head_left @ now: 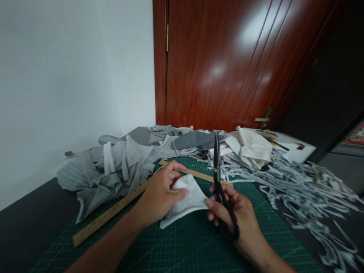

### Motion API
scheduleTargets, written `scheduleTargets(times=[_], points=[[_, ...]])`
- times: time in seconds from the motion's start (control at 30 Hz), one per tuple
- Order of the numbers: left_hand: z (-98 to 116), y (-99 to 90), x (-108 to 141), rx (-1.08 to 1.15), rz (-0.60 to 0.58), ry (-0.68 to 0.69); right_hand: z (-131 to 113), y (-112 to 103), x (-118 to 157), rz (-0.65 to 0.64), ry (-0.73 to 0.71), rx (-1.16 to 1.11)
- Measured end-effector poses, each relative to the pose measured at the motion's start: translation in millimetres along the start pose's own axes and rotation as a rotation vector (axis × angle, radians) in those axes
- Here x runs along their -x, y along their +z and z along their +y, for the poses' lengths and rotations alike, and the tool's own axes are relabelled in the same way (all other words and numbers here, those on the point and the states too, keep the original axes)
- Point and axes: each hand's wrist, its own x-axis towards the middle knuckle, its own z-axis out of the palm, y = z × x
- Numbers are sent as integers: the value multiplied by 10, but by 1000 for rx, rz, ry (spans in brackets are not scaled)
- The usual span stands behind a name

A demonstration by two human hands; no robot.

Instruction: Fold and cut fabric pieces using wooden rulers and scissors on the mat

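A small piece of white fabric [189, 195] is held up above the green cutting mat [184, 250]. My left hand [163, 191] pinches its left part, thumb on top and fingers behind. Black scissors [217, 163] rest in my right hand [236, 212], blades closed and pointing up. The thumb and a finger of that same hand touch the fabric's right corner. One wooden ruler [110, 214] lies slantwise on the mat to the left, and another wooden ruler [203, 175] lies behind my hands.
Grey fabric pieces [113, 167] are heaped at the left. Folded cream fabric [254, 148] and more grey cloth [196, 140] lie at the back. Thin fabric strips [307, 189] spread over the right side of the dark table [31, 212]. A wooden door [216, 68] and a white wall [71, 76] stand behind.
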Motion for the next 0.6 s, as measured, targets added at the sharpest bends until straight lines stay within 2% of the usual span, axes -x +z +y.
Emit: scheduleTargets(times=[0.13, 0.3, 0.5, 0.6], points=[[-45, -76, -57, -104, 72, -24, 9, -9, -5, -3, -3, 9], [-62, -4, -32, -85, 152, -23, 51, 4, 0, -25, 19, 29], [83, -14, 24, 22, 7, -15, 33, -20, 3, 2, 4, 7], [104, -82, -5, 30, 21, -47, 24, -29, -4, 4, -8, -15]])
